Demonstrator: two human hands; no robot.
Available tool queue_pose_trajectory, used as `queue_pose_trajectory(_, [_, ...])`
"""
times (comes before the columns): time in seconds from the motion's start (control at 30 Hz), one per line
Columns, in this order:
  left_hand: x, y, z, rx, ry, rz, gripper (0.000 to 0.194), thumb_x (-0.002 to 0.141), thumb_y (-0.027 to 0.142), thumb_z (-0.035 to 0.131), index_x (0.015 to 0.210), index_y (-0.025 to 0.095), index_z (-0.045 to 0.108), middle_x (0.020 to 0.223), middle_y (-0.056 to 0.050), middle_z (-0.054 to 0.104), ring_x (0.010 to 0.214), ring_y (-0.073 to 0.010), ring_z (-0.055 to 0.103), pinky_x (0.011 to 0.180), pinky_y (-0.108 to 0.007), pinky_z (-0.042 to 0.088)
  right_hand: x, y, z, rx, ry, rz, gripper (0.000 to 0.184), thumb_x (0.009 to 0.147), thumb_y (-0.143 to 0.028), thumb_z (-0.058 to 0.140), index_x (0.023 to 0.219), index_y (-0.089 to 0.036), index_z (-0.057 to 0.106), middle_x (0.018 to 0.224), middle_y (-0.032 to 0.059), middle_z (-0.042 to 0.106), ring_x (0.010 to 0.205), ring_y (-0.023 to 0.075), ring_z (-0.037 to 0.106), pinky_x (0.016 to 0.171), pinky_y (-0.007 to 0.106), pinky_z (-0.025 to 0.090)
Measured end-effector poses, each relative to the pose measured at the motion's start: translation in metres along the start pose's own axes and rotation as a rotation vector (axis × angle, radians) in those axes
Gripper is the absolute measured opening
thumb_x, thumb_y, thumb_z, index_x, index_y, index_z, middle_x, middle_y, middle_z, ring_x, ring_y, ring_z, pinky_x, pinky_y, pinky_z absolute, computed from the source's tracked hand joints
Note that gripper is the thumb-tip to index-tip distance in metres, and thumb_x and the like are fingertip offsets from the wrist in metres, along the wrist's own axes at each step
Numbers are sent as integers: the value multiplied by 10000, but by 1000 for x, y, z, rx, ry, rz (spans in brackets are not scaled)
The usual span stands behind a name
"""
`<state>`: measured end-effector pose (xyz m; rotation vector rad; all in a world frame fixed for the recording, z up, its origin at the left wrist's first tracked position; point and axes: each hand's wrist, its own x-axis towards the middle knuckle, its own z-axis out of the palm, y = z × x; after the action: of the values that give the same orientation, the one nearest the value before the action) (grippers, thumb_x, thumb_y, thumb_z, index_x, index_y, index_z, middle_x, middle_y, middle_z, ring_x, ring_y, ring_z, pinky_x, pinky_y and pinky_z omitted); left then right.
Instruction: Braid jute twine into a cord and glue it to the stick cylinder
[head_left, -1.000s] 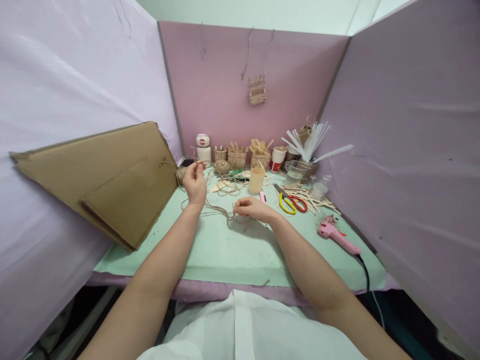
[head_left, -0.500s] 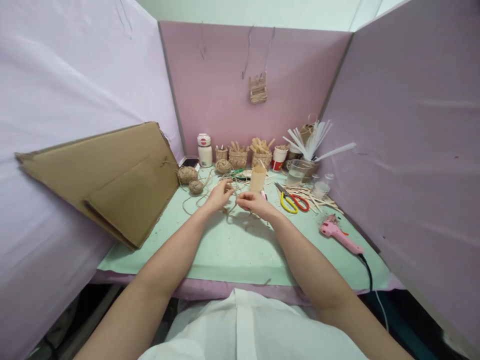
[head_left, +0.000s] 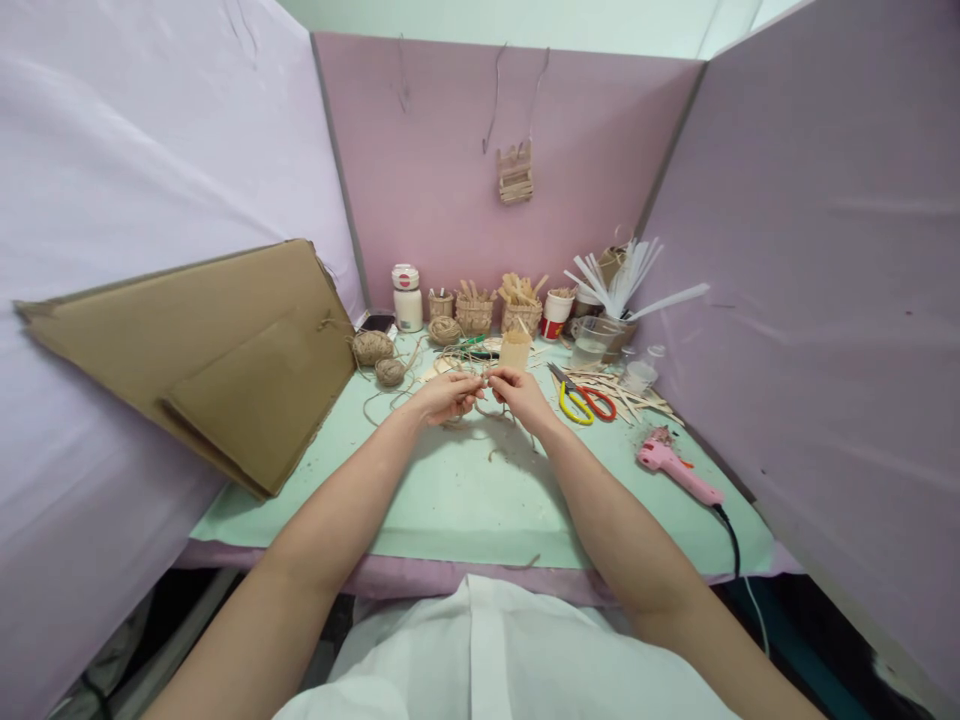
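Note:
My left hand (head_left: 448,396) and my right hand (head_left: 517,390) meet above the middle of the table, fingertips almost touching. Both are closed in a pinch on brown twine (head_left: 496,412), whose strands hang below the fingers. Exactly how the strands run between the fingertips is too small to make out. Right behind my right hand stands a small pale wooden holder (head_left: 514,350). Loose twine lies beyond my left hand, along with a large twine ball (head_left: 373,348), a smaller ball (head_left: 390,373) and another ball (head_left: 445,331) farther back.
Scissors (head_left: 577,400) with yellow and red handles lie to the right, near scattered wooden strips (head_left: 626,393). A pink glue gun (head_left: 679,472) rests at the right edge, its cord hanging off. Cardboard (head_left: 217,370) leans at left. Baskets of sticks (head_left: 475,315) and a white jar (head_left: 407,300) line the back.
My left hand has come down and right from beside the twine balls to meet my right hand. The right hand has risen slightly, still pinching the twine.

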<state>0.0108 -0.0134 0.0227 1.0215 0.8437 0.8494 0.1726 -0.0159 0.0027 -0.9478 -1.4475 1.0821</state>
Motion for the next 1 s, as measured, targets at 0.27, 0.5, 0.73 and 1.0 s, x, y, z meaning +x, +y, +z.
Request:
queue_pose_trajectory(0.27, [-2,0,3,-12,-13,28,86,738,137,692,784,90,637,693,-33,607,537,-29,535,511,-138,424,0,-1,1,30,3,-11,234,659,-337,626,834,-185,653,609,-30,562,545,96,455,556,254,386])
queue_pose_trajectory(0.5, [-2,-2,4,-26,33,69,195,670,188,748,805,123,624,705,-27,617,563,-49,549,534,-164,434,4,6,-2,-106,104,-113,255,667,-370,635,850,-193,637,853,33,647,779,158,564,744,316,449])
queue_pose_trajectory(0.73, [9,-15,10,190,276,403,228,622,283,734,732,137,597,641,8,591,599,-89,559,606,-228,455,1,5,1,-399,243,-292,224,708,-395,621,795,-189,607,869,38,603,840,172,549,804,331,433])
queue_pose_trajectory(1.0, [15,-28,13,484,268,574,145,692,276,615,750,143,607,627,4,591,553,-97,541,550,-226,419,3,6,1,-306,235,-243,224,734,-402,580,763,-188,638,851,50,633,808,177,568,755,320,452])
